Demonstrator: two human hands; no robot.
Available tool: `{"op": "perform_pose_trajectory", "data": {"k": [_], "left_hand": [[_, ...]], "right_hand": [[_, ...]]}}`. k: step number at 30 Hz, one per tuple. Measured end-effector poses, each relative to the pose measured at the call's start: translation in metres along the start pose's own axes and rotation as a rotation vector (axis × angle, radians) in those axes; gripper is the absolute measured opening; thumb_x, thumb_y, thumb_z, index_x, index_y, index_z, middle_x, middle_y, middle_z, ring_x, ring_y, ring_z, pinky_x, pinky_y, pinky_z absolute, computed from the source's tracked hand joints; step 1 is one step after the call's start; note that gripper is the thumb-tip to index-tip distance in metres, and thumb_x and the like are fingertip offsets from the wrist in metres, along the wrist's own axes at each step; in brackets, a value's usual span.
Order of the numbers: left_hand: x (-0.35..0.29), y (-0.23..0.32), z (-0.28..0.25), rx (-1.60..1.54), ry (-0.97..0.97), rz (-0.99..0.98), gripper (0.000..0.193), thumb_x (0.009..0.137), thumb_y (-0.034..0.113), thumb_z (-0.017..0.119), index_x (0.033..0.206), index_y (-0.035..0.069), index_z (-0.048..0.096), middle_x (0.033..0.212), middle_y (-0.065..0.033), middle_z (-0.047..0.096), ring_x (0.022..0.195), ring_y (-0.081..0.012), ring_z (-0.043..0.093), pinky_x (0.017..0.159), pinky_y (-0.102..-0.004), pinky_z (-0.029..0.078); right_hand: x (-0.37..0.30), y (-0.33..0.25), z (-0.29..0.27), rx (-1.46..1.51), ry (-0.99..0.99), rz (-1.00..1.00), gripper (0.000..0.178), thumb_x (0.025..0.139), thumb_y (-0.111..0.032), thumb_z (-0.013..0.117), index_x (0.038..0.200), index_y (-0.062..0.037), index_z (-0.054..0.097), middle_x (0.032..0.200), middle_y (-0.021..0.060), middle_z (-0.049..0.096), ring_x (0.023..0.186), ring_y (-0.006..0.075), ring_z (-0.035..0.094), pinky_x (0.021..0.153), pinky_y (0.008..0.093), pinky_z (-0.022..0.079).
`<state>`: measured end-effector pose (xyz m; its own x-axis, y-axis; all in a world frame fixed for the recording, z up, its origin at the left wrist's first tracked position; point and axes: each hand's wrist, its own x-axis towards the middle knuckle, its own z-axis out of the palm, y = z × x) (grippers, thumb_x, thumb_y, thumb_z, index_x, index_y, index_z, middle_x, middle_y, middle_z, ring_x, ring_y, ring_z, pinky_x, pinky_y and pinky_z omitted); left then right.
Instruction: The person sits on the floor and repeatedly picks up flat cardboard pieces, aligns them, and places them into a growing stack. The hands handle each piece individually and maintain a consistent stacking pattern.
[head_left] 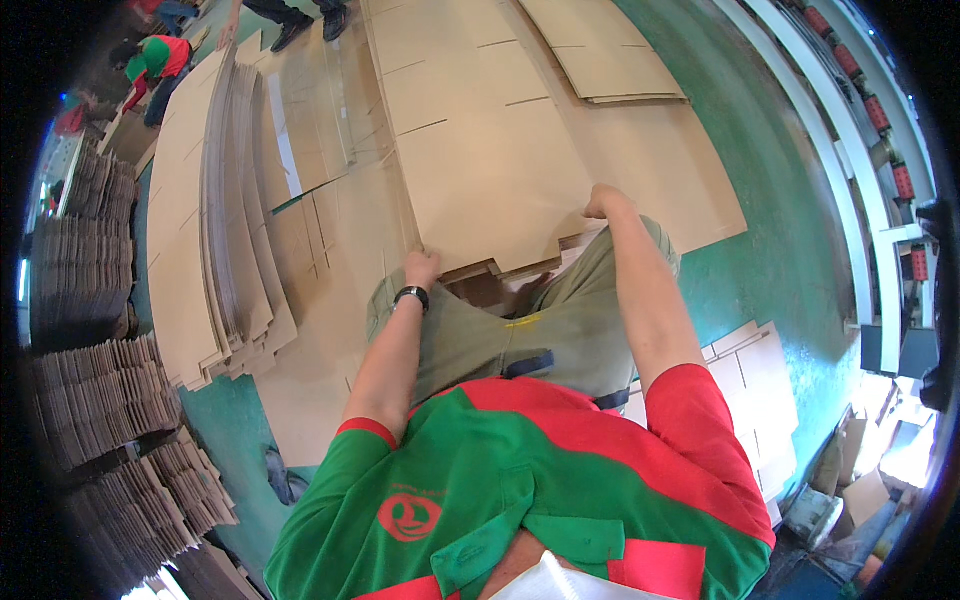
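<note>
A large flat cardboard sheet point(490, 170) with slots and a notched near edge lies in front of my knees. My left hand point(422, 267), with a dark band on its wrist, is closed on the sheet's near left corner. At the near right corner my right hand point(606, 204) is curled closed around the sheet's edge. The fingertips of both hands are partly hidden. Under and beside this sheet lie more cardboard sheets point(680, 180).
A leaning stack of cardboard point(235, 200) stands to the left, with bundled stacks point(85, 270) beyond it. White metal framing with red rollers point(875, 110) runs along the right. Another person's shoes point(292, 32) show at the far edge. The floor point(720, 90) is green.
</note>
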<state>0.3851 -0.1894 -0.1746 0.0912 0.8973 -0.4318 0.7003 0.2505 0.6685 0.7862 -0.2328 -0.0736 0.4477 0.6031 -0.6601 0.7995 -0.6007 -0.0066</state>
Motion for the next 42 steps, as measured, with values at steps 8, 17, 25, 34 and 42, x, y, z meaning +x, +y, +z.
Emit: {"op": "perform_pose_trajectory", "data": {"k": [8,17,25,34,42], "left_hand": [[0.01,-0.04,-0.084,-0.095,0.525,0.132,0.043,0.085,0.028,0.062,0.114,-0.003,0.063,0.103,-0.0244,0.068,0.096,-0.0343,0.067,0.081,-0.0431,0.051],[-0.087,-0.167,-0.34,0.535,1.464,-0.313,0.06,0.089,0.045,0.057,0.127,-0.001,0.053,0.124,-0.0273,0.053,0.114,-0.0422,0.051,0.096,-0.0508,0.042],[-0.083,-0.257,-0.421,0.33,1.02,-0.411,0.075,0.085,0.052,0.055,0.121,-0.013,0.056,0.121,-0.0331,0.058,0.117,-0.0434,0.054,0.1,-0.0449,0.042],[-0.078,-0.263,-0.407,0.356,1.027,-0.443,0.073,0.085,0.048,0.057,0.125,-0.014,0.052,0.124,-0.0333,0.056,0.118,-0.044,0.053,0.102,-0.0447,0.041],[-0.073,-0.169,-0.305,0.468,1.143,0.055,0.058,0.093,0.036,0.056,0.124,-0.012,0.051,0.121,-0.0297,0.057,0.115,-0.043,0.053,0.1,-0.0475,0.04]], "right_hand": [[-0.002,0.002,-0.001,0.024,-0.014,-0.11,0.062,0.078,-0.032,0.074,0.13,-0.0047,0.057,0.131,0.0162,0.058,0.122,0.0315,0.055,0.102,0.0417,0.045],[0.019,0.001,0.013,-0.036,0.121,-0.283,0.036,0.077,-0.034,0.074,0.092,-0.0013,0.072,0.1,0.0195,0.07,0.095,0.0337,0.067,0.083,0.0441,0.053],[-0.004,-0.006,0.0,-0.055,-0.006,-0.159,0.057,0.081,-0.03,0.072,0.129,-0.0034,0.058,0.13,0.017,0.058,0.122,0.0315,0.055,0.102,0.0407,0.044],[0.005,-0.002,0.006,-0.075,0.117,-0.196,0.038,0.077,-0.031,0.074,0.104,-0.004,0.071,0.112,0.0168,0.068,0.105,0.0321,0.064,0.091,0.0428,0.051],[0.072,-0.002,0.022,-0.095,-0.075,-0.018,0.028,0.08,-0.02,0.064,0.105,-0.0084,0.072,0.113,0.0139,0.068,0.106,0.0308,0.065,0.09,0.0463,0.051]]}}
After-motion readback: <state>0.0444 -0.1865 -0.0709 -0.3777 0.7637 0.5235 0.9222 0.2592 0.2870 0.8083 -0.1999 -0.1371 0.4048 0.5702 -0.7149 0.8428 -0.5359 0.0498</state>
